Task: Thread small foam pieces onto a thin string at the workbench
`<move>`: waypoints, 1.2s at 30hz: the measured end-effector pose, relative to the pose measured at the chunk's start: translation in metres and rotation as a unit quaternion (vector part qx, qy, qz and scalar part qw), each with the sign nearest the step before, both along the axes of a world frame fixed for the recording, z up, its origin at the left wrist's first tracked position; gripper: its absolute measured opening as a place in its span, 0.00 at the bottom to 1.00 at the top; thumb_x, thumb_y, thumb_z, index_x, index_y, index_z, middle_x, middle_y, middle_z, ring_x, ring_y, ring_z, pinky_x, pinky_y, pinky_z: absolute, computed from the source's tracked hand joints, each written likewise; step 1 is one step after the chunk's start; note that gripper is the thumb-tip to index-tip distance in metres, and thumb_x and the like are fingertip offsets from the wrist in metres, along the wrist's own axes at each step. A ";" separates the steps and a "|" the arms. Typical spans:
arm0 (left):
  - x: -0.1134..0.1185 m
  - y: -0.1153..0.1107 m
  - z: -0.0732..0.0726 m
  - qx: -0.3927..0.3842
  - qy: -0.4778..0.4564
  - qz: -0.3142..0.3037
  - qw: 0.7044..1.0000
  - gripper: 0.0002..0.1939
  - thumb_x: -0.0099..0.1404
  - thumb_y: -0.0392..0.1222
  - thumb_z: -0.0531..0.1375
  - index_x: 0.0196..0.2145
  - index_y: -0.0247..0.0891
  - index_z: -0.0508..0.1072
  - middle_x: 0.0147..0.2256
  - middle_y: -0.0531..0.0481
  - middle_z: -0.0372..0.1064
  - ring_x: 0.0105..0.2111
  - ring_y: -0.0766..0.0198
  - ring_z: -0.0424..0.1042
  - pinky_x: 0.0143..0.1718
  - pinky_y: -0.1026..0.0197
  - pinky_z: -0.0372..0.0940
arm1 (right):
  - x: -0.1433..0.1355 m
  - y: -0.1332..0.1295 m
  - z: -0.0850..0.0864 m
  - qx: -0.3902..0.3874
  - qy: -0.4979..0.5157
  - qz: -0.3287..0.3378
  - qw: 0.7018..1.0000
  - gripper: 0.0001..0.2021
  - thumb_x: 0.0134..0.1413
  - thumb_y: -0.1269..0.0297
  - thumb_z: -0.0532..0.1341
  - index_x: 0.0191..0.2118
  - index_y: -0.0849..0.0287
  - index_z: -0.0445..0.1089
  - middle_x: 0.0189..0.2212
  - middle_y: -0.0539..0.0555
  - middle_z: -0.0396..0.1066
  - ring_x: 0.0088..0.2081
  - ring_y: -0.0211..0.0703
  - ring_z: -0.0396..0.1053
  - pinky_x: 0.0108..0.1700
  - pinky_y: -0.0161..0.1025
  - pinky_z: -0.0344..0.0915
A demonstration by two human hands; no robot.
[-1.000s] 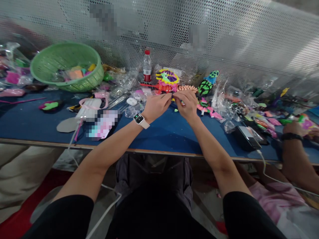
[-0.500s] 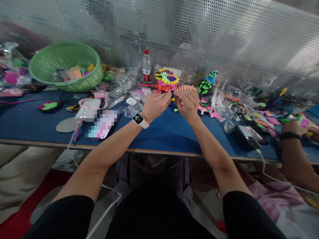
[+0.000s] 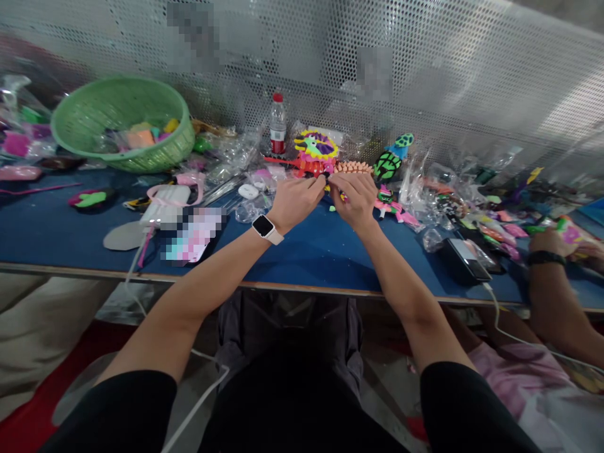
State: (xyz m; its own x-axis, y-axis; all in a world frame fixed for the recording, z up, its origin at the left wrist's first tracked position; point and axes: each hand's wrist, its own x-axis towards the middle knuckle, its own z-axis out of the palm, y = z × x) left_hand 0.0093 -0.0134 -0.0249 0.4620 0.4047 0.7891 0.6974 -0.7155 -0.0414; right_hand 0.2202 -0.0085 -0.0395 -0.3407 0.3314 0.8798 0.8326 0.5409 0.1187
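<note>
Dim light leaves glare on the perforated panel [image 3: 476, 75].

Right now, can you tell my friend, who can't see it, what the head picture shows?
A person's left hand and right hand are close together over a blue table, anything between them too small to make out. Just beyond are a yellow-and-purple toy and a red-capped bottle, with a green basket to the left.

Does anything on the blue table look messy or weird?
A little messy: tiny pale specks dot the table like crumbs, and a crumpled bit of plastic lies loose beside the black box. Nothing looks plainly broken.
</note>
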 end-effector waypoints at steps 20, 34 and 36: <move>-0.001 0.000 0.002 0.001 0.021 0.014 1.000 0.18 0.84 0.39 0.52 0.55 0.35 0.81 0.35 0.41 0.83 0.33 0.57 0.80 0.35 0.57 0.65 | -0.001 -0.001 0.002 -0.016 -0.010 -0.003 1.000 0.12 0.76 0.64 0.60 0.53 0.48 0.82 0.49 0.55 0.85 0.49 0.50 0.81 0.52 0.50 0.70; -0.002 -0.002 0.003 -0.013 0.024 0.019 0.999 0.20 0.84 0.40 0.50 0.60 0.36 0.80 0.36 0.40 0.83 0.36 0.55 0.81 0.41 0.54 0.71 | -0.001 -0.002 0.002 -0.027 -0.013 -0.024 0.999 0.13 0.75 0.65 0.61 0.55 0.47 0.82 0.50 0.54 0.86 0.50 0.50 0.81 0.53 0.51 0.70; -0.002 -0.002 0.004 -0.005 0.027 0.024 0.999 0.20 0.84 0.39 0.50 0.58 0.36 0.81 0.36 0.40 0.83 0.36 0.55 0.81 0.39 0.54 0.70 | -0.002 -0.003 0.003 -0.030 -0.002 -0.015 0.999 0.13 0.75 0.64 0.60 0.54 0.46 0.82 0.50 0.54 0.86 0.50 0.50 0.81 0.53 0.52 0.70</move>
State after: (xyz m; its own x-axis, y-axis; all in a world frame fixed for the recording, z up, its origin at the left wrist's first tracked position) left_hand 0.0074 -0.0157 -0.0209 0.4833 0.4356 0.7593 0.7276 -0.6822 -0.0718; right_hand 0.2185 -0.0113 -0.0368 -0.3326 0.3930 0.8573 0.8481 0.5221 0.0898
